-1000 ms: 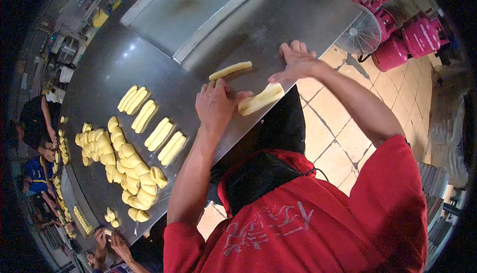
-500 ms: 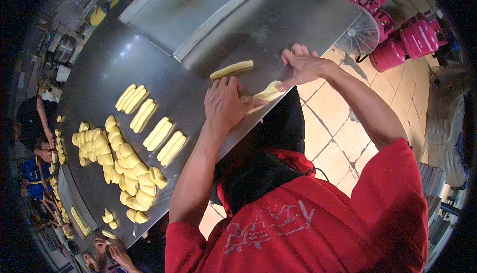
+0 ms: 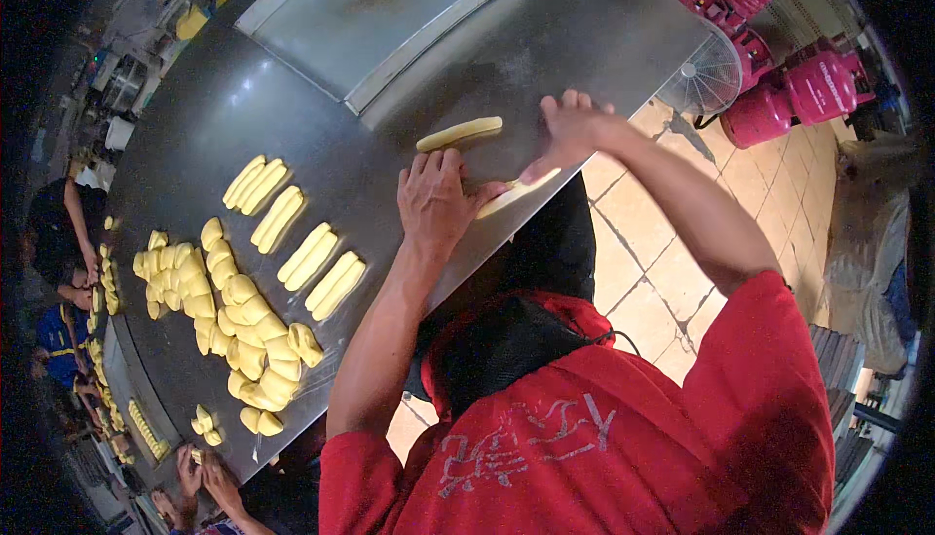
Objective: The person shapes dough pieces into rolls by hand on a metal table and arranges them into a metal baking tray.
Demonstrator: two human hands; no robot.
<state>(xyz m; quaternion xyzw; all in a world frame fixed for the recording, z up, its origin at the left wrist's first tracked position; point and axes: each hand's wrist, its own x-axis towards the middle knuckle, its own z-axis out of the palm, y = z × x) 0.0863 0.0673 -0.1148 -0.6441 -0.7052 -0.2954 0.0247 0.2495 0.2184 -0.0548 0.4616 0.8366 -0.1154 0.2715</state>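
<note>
A flattened strip of yellow dough [image 3: 526,194] lies along the near edge of the steel table, partly covered by my thumbs. My left hand [image 3: 435,194] rests on the table with curled fingers, its thumb reaching across to the strip's upper edge. From the right, my right hand [image 3: 575,131] comes down with bent fingers and its thumb on the same edge, close to the left thumb. Just beyond my left fingers sits a finished-looking dough roll [image 3: 460,133], touched by neither hand.
Several paired dough rolls [image 3: 310,257] and a heap of dough pieces [image 3: 255,331] lie to the left. A metal tray [image 3: 380,29] stands at the back. Another person's hands [image 3: 206,477] work at lower left. Pink gas cylinders [image 3: 823,82] and a fan [image 3: 690,70] are beyond the right edge.
My right hand has shifted left, bringing its thumb nearer the left one. The dough strip's upper edge now looks folded over and narrower. The view has tilted slightly.
</note>
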